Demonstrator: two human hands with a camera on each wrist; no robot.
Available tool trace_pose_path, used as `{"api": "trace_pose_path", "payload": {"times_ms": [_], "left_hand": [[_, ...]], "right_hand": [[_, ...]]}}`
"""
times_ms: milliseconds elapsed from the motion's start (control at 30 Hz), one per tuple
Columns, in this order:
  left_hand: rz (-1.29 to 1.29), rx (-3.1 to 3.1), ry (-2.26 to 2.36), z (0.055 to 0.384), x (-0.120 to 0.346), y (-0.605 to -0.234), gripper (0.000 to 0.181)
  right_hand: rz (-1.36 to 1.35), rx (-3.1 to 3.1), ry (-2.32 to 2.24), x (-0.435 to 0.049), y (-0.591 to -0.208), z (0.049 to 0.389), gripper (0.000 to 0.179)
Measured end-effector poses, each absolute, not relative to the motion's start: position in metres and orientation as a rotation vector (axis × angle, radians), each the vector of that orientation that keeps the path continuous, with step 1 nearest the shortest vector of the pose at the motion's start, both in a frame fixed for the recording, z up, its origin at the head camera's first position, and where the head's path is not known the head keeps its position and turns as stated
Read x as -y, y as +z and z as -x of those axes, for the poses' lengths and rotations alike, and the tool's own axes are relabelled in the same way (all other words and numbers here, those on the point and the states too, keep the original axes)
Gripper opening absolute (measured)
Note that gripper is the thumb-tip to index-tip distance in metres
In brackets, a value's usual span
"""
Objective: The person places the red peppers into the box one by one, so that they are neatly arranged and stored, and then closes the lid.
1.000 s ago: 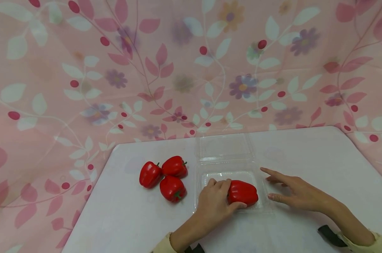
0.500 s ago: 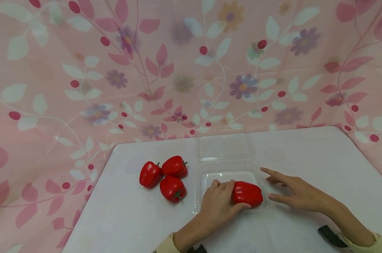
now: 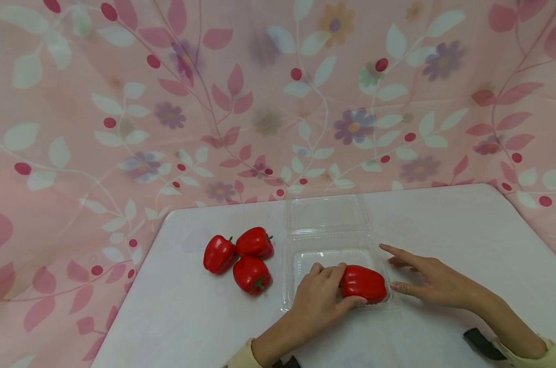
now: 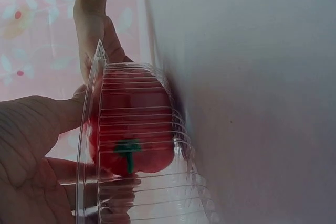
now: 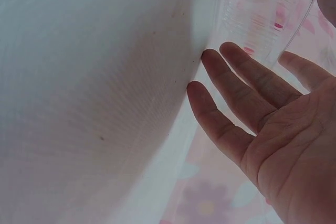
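Note:
A red bell pepper [image 3: 363, 284] lies on its side in the right front part of a clear plastic clamshell box [image 3: 307, 254]. My left hand [image 3: 318, 296] holds the pepper at its left end, thumb along the front and fingers behind. In the left wrist view the pepper's green stem [image 4: 128, 153] shows through the ribbed box wall, with the thumb at the rim. My right hand [image 3: 431, 278] is beside the box's right edge, fingers spread and extended, thumb tip right at the rim. Its palm [image 5: 294, 150] holds nothing in the right wrist view.
Three more red bell peppers [image 3: 251, 274] lie in a cluster left of the box. The box's lid [image 3: 326, 213] is folded back toward the far edge of the white table [image 3: 185, 322]. A pink floral curtain [image 3: 268, 102] hangs behind.
The bell pepper has shifted right within the box, up near its right wall, with my left hand moving along. The right hand has stayed in place.

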State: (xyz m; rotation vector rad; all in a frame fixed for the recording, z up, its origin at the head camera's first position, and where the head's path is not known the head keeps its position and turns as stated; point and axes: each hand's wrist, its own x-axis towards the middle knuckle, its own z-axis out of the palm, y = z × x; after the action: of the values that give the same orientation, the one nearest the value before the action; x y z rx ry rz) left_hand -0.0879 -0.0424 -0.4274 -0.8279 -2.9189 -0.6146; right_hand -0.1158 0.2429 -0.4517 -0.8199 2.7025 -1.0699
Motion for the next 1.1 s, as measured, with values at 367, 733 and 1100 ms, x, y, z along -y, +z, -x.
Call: {"api": "trace_pose_path", "payload": {"times_ms": [367,733,1100], "left_hand": [[0.835,2.898,-0.589,0.085,0.048,-0.423,0.071],[0.800,2.887,-0.631,0.083,0.060,-0.410,0.070],[0.781,2.841,-0.713,0.085,0.079,-0.402,0.066]], "right_hand": [[0.820,-2.703,-1.067,-0.242,-0.451,0.115,0.078],[0.807,-2.710,-1.046,-0.243,-0.452,0.115,0.078],[0.809,-2.707,-1.041,-0.243,-0.451,0.115,0.079]]}}
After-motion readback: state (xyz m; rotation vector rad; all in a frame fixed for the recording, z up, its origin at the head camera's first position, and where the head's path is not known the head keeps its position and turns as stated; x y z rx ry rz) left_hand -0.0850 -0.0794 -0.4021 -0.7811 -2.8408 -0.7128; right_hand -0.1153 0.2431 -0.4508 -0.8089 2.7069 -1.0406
